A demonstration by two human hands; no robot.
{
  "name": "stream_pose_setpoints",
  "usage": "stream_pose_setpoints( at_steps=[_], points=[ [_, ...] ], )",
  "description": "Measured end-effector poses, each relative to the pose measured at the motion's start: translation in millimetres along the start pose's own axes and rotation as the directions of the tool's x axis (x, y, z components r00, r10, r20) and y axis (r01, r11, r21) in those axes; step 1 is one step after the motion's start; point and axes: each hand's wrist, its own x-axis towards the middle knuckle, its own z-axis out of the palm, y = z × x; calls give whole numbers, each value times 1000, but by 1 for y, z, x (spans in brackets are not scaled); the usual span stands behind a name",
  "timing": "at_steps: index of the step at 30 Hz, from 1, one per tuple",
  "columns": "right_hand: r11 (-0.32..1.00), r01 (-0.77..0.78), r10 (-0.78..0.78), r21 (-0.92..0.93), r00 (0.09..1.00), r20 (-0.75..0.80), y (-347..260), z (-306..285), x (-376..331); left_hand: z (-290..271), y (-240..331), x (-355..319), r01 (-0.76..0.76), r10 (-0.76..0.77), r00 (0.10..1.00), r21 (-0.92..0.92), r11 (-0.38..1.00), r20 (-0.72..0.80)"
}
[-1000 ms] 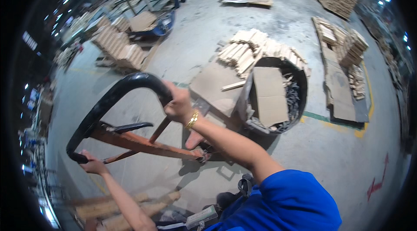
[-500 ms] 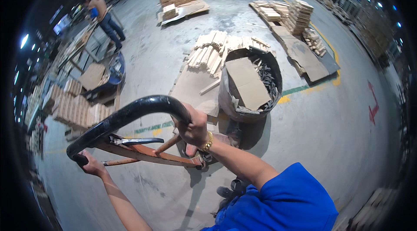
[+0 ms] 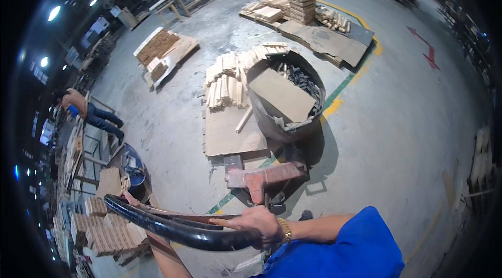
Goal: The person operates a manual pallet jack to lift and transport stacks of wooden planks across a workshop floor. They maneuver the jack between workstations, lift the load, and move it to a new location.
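Observation:
My right hand (image 3: 255, 224) is wrapped round the right end of a black looped pallet jack handle (image 3: 172, 230), a gold bracelet on its wrist. At the loop's far left end my left hand (image 3: 130, 199) grips the same handle, partly hidden behind it. Beyond it sits the red pallet jack body (image 3: 264, 176), close against a loaded pallet. On that pallet lie a cardboard sheet (image 3: 230, 134), pale wooden strips (image 3: 226, 87) in a loose pile, and a large dark drum (image 3: 293, 134). A cardboard piece (image 3: 282, 92) and dark scraps (image 3: 303, 82) fill the drum's top.
Stacked wood blocks (image 3: 112, 233) and a blue tub (image 3: 137, 165) stand at the left, near a person (image 3: 94, 113) bending at a bench. Farther off are another wood-loaded pallet (image 3: 178, 56) and a cardboard-covered one (image 3: 327, 40) with stacked strips. Yellow and green lines mark the floor.
The handle has swung lower and nearer to me, with both hands still on it. The view has turned rightward, and the red jack body now shows plainly.

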Motion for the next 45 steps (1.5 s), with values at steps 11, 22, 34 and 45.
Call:
stream_pose_setpoints(
  at_steps=[11,22,34,45],
  points=[
    [761,-132,-175,-635,901,-397,-14,30,-33,154,50,-3,498,-59,805,-618,608,590],
    [15,-659,-521,-752,637,-568,48,4,4,378,267,21,557,651,527,-801,221,546],
    [75,-733,-693,-676,449,-564,26,-242,54,472,444,-33,716,619,346,-624,312,705],
    [145,-839,-437,-525,422,-794,20,-429,85,547,584,-81,698,427,386,-562,445,818]
  ],
)
